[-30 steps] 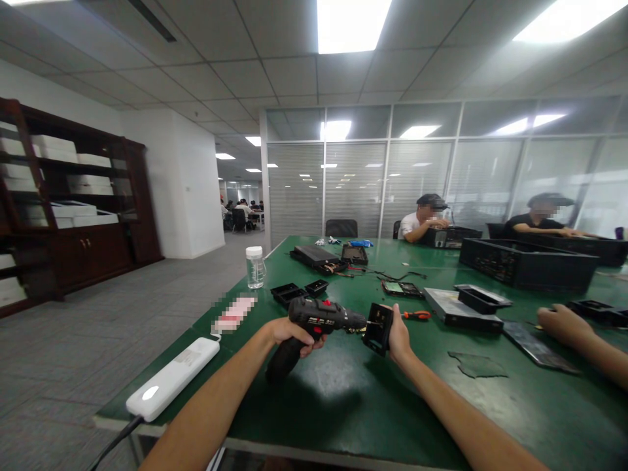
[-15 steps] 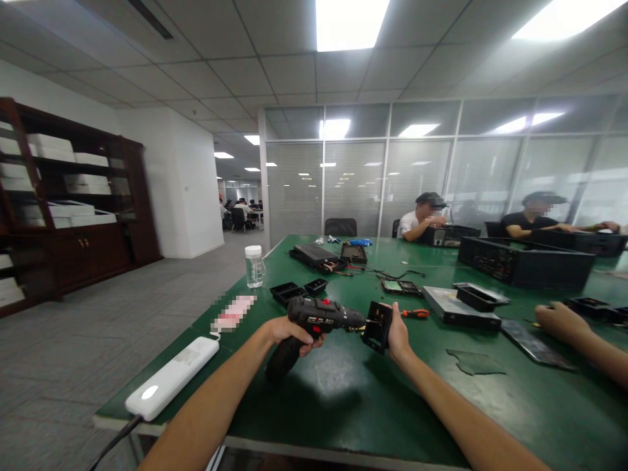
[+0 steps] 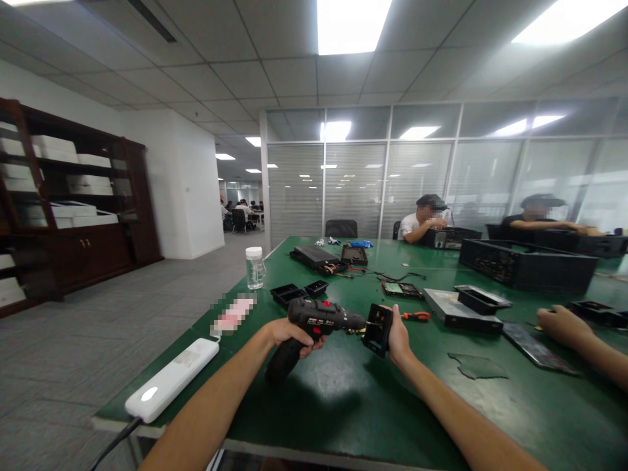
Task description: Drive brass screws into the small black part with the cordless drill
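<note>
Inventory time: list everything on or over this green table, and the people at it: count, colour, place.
Drill: one, black and red, centre
Boxy part: one, black, at drill's tip
Screwdriver: one, orange and black, right of centre
Flat metal box: one, silver, right of screwdriver
Large cases: three, black, far right
Bottle: one, clear, white-capped, left edge
Power strip: one, white, left edge
Other items: many, mostly black, scattered
Table: one, green, beneath
Workers: two, white and black tops, far right
Neighbour's hand: one, right edge
Left hand: one, gripping drill
Right hand: one, holding boxy part
</note>
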The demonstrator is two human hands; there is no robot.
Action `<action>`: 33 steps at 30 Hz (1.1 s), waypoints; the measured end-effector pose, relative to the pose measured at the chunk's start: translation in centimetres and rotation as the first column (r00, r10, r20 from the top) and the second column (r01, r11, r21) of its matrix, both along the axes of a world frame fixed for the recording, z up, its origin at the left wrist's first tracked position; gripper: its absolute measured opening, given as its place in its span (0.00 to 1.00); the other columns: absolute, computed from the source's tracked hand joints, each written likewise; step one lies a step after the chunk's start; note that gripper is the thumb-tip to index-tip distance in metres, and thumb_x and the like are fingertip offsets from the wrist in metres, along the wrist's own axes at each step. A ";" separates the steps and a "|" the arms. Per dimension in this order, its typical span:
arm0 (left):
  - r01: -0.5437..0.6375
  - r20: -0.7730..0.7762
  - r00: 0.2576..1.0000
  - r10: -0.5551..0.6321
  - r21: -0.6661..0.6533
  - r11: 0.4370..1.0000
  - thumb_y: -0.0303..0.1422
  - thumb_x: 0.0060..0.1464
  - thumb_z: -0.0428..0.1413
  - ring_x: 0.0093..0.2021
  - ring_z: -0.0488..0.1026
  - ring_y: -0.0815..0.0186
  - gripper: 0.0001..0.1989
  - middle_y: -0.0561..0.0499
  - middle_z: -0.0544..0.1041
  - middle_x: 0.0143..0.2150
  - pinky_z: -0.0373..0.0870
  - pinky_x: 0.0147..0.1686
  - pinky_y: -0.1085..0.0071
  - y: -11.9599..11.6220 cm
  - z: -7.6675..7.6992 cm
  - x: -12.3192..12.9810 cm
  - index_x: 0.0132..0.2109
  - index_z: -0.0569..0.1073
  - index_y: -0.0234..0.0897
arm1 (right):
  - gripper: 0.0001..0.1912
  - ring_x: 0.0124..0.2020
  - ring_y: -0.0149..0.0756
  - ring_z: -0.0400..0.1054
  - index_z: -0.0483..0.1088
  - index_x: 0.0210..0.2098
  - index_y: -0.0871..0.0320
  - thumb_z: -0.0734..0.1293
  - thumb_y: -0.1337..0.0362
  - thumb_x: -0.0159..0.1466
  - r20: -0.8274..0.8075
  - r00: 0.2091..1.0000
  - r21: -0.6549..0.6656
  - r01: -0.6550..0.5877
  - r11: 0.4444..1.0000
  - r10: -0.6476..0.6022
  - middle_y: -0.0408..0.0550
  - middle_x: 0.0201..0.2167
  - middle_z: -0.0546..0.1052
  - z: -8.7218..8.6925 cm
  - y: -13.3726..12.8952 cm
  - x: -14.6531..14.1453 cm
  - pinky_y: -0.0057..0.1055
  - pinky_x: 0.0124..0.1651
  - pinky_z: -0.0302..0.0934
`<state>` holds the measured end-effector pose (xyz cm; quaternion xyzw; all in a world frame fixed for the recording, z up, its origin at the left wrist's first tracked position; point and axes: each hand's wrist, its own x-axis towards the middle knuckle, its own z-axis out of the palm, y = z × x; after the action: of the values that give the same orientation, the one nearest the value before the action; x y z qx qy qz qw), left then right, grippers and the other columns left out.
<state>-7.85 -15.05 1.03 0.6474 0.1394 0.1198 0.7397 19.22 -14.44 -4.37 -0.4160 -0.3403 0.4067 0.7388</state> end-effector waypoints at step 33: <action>-0.003 -0.004 1.000 0.004 0.013 1.000 0.28 0.36 0.55 0.20 0.62 0.73 0.19 0.48 0.66 0.30 0.61 0.22 0.73 0.5 -0.6 0.0 0.40 0.65 0.28 | 0.27 0.24 0.34 0.64 0.66 0.36 0.57 0.57 0.43 0.48 -0.025 0.999 -0.014 -0.049 0.999 0.049 0.42 0.24 0.70 -0.2 0.1 0.1 0.31 0.27 0.59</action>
<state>-7.85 -14.51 0.45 0.6522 0.1411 0.1208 0.7350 19.28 -14.35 -4.53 -0.4080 -0.3383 0.4322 0.7296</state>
